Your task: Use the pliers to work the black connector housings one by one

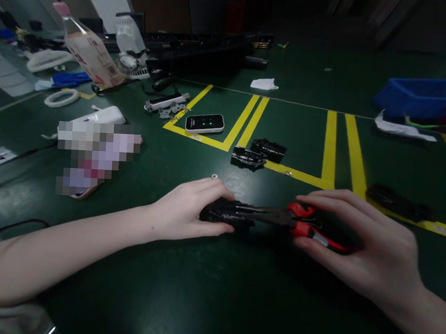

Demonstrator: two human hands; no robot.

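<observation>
My left hand (200, 208) is wrapped round a black part (233, 213), low over the green table. In my right hand (368, 239) are red-handled pliers (298, 220), held by the handles. The long dark jaws of the pliers point left and reach the right end of the black part; whether they grip it is too dark to tell. Beyond my hands lie two more black parts (249, 157) (269, 149) by the yellow tape. A further dark part (396, 202) rests beyond my right hand. Small rings (214, 176) (288, 174) lie on the table.
A white device with a black top (205, 122) sits inside yellow tape. At the left are a blurred-out item (99, 160), a tape roll (61, 97) and a bottle (89, 50). The blue bin (424, 98) stands at the back right, near white scraps (402, 127).
</observation>
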